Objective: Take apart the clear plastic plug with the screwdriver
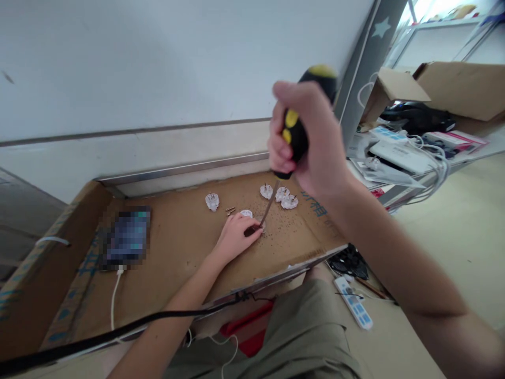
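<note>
My right hand point(305, 131) is wrapped round the black and yellow handle of a screwdriver point(292, 134), raised above the cardboard. Its metal shaft slants down to the left, the tip reaching the fingertips of my left hand point(239, 236). My left hand rests on the cardboard, its fingers pressed on a small dark piece point(251, 230) with something clear beside it, too small to make out. Just behind those fingers lies a clear round part point(246, 213). Several clear plug pieces with upright pins stand on the cardboard, one point(212, 201) at the left and others point(289, 201) at the right.
Loose metal pins point(231, 211) and dark specks lie on the cardboard point(169, 226). A blurred phone point(126, 237) with a white cable is at the left. A black cable point(173, 314) runs along the front edge. A power strip point(353, 302) lies below; boxes and cables fill the right shelf.
</note>
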`<state>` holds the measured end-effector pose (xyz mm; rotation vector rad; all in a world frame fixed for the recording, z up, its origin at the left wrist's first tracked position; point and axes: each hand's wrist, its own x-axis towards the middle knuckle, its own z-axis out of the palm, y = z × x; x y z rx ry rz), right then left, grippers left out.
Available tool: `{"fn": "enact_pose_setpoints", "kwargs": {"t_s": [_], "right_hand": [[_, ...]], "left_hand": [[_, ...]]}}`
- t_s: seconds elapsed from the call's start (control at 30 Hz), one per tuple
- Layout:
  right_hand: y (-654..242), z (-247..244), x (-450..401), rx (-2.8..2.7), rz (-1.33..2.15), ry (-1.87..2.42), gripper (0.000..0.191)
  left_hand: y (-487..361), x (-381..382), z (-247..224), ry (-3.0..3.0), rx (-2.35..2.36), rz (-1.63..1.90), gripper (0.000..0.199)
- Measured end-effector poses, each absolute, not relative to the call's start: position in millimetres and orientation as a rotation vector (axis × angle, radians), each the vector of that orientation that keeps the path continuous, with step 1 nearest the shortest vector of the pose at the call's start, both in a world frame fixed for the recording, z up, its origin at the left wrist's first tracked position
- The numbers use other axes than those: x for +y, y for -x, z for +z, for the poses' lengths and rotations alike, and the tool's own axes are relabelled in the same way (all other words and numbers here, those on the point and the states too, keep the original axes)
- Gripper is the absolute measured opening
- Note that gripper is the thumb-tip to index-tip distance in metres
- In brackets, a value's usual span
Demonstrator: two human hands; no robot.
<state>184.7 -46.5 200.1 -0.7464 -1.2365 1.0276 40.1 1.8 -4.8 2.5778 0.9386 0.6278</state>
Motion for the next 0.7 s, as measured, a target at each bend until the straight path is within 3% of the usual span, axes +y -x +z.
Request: {"fn": "enact_pose_setpoints", "kwargs": {"t_s": [0.1, 0.37, 0.7], "right_hand": [[-193.7, 205.6, -45.9, -1.178, 1.014, 0.704, 0.03], [-194.8, 196.0, -40.0, -1.218, 0.896, 0.813, 0.044], [-193.3, 196.7, -40.3, -1.173, 1.0, 0.803, 0.043]], "left_hand": [[-40.4, 1.8, -5.5, -2.565, 0.934, 0.64, 0.014], [-40.6, 0.3, -4.8, -2.56, 0.92, 0.65, 0.012], [-40.9, -0.6, -4.3, -2.567, 0.926, 0.645, 0.012]]}}
